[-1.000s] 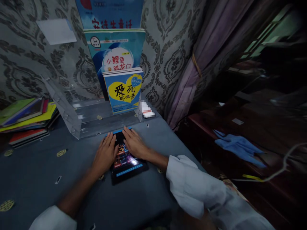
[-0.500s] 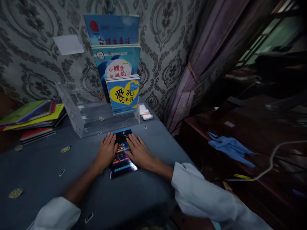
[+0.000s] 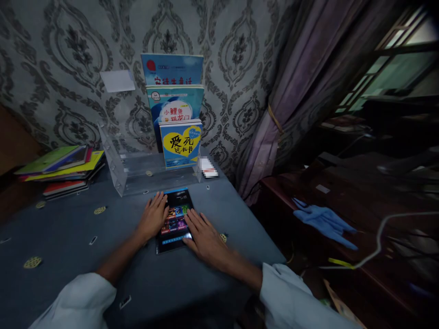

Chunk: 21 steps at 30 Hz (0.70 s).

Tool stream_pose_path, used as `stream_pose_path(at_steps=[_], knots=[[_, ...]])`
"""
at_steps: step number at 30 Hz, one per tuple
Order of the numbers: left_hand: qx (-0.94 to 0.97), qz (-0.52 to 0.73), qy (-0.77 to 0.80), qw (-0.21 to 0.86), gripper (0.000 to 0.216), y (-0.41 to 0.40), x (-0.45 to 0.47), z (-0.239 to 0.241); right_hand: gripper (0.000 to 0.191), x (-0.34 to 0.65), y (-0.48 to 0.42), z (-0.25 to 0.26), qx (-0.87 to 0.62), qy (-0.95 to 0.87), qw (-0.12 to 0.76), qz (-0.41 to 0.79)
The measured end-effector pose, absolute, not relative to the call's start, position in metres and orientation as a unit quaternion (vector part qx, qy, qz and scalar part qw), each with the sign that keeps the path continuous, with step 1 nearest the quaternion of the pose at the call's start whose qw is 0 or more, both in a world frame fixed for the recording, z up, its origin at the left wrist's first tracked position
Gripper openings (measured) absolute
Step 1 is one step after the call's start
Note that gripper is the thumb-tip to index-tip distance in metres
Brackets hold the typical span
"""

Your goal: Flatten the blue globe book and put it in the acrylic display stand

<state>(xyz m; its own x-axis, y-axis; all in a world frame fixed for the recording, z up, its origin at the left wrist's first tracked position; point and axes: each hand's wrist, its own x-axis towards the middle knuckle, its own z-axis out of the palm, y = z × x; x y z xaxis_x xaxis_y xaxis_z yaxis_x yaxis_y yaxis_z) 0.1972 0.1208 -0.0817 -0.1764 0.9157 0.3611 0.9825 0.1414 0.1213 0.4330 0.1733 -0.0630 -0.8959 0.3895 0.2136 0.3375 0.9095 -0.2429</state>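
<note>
A thin black book [image 3: 176, 199] with small colourful pictures on its cover lies flat on the table. My left hand [image 3: 154, 215] rests along its left edge, fingers stretched out over the cover. My right hand [image 3: 206, 237] lies at the lower right edge, fingers extended and the fingertips touching the cover. Neither hand grips it. Beyond the book stands a clear acrylic stand [image 3: 151, 183]. At its right end several books stand upright in tiers, the front one a blue book [image 3: 180, 157] with a yellow heart.
A pile of books and folders [image 3: 65, 167] lies on the left of the table [image 3: 68, 265]. A small white and red item [image 3: 209, 169] sits right of the stand. To the right are a tied curtain [image 3: 264, 123], a blue cloth [image 3: 322, 221] and a pale cable [image 3: 379, 237].
My right hand has slid down and toward the right edge of the black book, uncovering more of its cover. My left hand stays nearly in place. The camera view has tilted up slightly.
</note>
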Motion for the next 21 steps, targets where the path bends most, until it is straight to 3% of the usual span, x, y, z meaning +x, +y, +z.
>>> stream_pose_path(at_steps=[6, 15, 17, 21], knots=[[-0.644, -0.145, -0.747, 0.083, 0.047, 0.109, 0.207, -0.074, 0.073, 0.450, 0.162, -0.058, -0.171, -0.970, 0.119, 0.123], [-0.680, -0.154, -0.709, 0.106, 0.048, 0.067, 0.239, -0.082, 0.108, 0.501, 0.132, -0.048, -0.103, -0.980, 0.052, 0.164], [-0.685, -0.160, -0.703, 0.106, 0.048, 0.055, 0.248, -0.085, 0.102, 0.514, 0.125, -0.054, -0.090, -0.980, 0.045, 0.170], [-0.693, -0.181, -0.690, 0.102, 0.048, 0.035, 0.265, -0.092, 0.057, 0.531, 0.117, -0.071, -0.080, -0.979, 0.102, 0.160]])
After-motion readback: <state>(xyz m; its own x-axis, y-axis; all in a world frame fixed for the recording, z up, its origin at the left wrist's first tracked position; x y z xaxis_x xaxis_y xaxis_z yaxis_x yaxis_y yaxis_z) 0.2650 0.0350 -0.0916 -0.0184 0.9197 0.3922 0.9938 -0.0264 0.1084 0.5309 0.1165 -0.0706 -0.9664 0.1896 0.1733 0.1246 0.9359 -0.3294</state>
